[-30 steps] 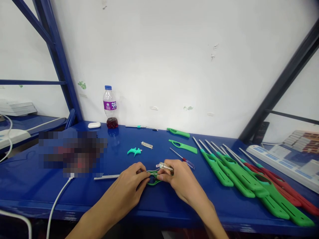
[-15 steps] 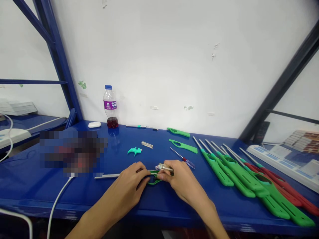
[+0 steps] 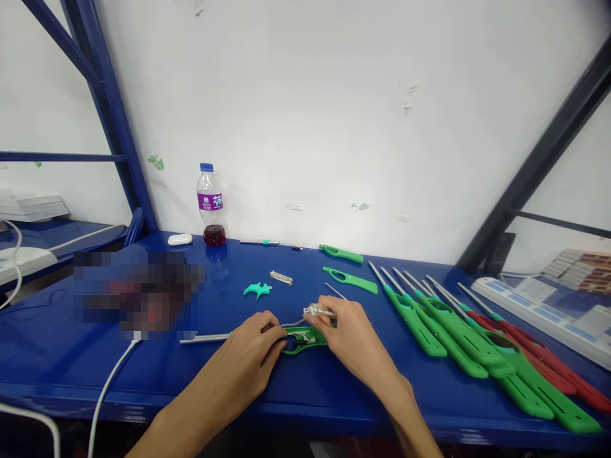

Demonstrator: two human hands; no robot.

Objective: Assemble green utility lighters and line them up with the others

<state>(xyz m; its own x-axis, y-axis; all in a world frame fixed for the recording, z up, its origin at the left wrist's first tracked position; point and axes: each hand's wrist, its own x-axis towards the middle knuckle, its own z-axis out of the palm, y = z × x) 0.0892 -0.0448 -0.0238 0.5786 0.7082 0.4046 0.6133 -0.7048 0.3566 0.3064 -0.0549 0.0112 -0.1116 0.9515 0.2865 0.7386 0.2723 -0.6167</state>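
Observation:
My left hand (image 3: 252, 350) is closed on the front of an open green lighter shell (image 3: 315, 335), which lies on the blue table with wires and a dark part inside. A metal nozzle tube (image 3: 205, 338) sticks out to the left past that hand. Pinched in my right hand (image 3: 351, 337), just above the shell's rear, is a small clear lighter gas tank (image 3: 321, 310) with a metal valve end and a thin tube running towards the shell. Farther back are turquoise triggers (image 3: 256, 290) and another gas tank (image 3: 280, 277). My right hand hides most of a screwdriver (image 3: 335, 291).
Two green shell halves (image 3: 351, 280) and a nozzle tube with a wire (image 3: 260, 242) lie at the back. Several green and red lighters (image 3: 458, 337) are piled on the right, beside a power strip (image 3: 539, 318). A bottle (image 3: 210, 207) stands back left; a white cable (image 3: 107, 388) crosses the front edge.
My right hand has lifted slightly up and right with the gas tank, uncovering more of the shell's inside and covering the screwdriver's handle. My left hand has stayed put.

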